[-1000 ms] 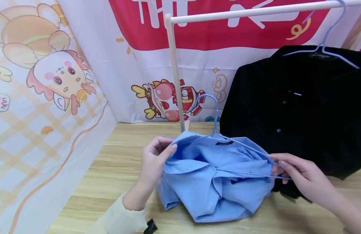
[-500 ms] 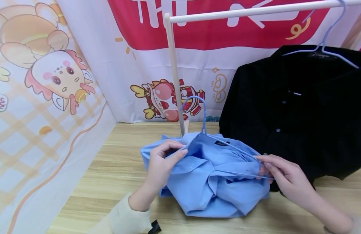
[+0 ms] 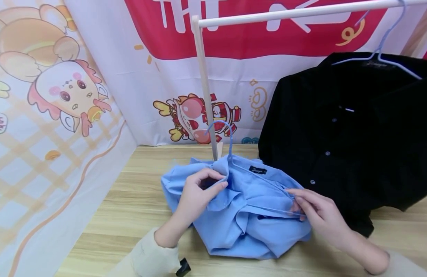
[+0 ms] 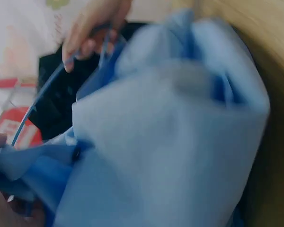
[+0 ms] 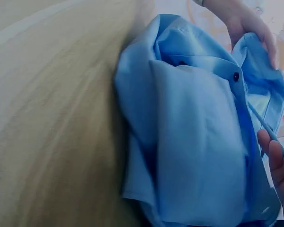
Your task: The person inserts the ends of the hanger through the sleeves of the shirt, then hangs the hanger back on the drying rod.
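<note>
A light blue shirt [image 3: 230,227] lies bunched on the table, its dark neck label showing at the back of the collar. My left hand [image 3: 199,192] pinches the left side of the collar between thumb and fingers. With its fingers curled round the right end of a blue wire hanger [image 3: 230,142], my right hand [image 3: 318,209] holds it at the shirt's right side. The hanger's hook stands up above the collar, and its left end is hidden inside the cloth. In the right wrist view, dark buttons show on the shirt [image 5: 199,142], with the hanger's wire [image 5: 270,132] beside them.
Behind stands a white clothes rack [image 3: 203,77]. A black shirt [image 3: 355,127] hangs from its bar on another blue hanger [image 3: 379,54], close behind my right hand. Printed cloth [image 3: 71,107] covers the walls. Wooden table [image 3: 130,200] surface shows at the left.
Both hands have drawn closer together. My right hand has moved left with the hanger, whose hook has shifted left and slightly lower. The collar's left side has slid further along over the hanger.
</note>
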Motion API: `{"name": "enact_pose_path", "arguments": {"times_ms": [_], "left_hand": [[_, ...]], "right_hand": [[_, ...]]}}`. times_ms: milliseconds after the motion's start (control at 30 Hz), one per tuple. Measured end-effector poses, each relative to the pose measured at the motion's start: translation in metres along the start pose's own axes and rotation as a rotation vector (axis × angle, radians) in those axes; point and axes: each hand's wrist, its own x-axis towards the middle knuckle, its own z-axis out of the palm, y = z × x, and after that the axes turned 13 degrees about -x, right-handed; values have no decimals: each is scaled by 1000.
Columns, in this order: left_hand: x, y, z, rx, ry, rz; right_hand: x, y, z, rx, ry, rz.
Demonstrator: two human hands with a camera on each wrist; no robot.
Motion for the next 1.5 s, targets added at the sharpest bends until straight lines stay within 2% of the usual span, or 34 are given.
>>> {"name": "enact_pose_path", "arguments": {"times_ms": [100,200,400,533,667,733,833,1000,1200,1500], "left_hand": [[1,-10,-5,47,-20,-107],[0,-15,-8,68,-29,-145],[0,-12,-13,101,0,-69],[2,-9,-19,85,-2,12],[5,-5,-33,76,44,107],[7,-4,-42,85,72,128],[10,-5,-53,119,77,118],[12,-10,-65,241,39,82],[17,-16,-77,374,-51,72],[21,-20,-95,552,-150,107]], "right_hand": [[-2,2,6,20,-46,59],[-3,3,9,33,-73,75],[4,3,8,27,-7,22],[7,3,8,8,11,27],[6,4,8,4,6,42],[5,4,8,3,9,38],[4,5,7,2,17,32],[5,6,6,10,26,11],[6,9,5,21,18,-38],[9,11,-2,0,1,-84]]}}
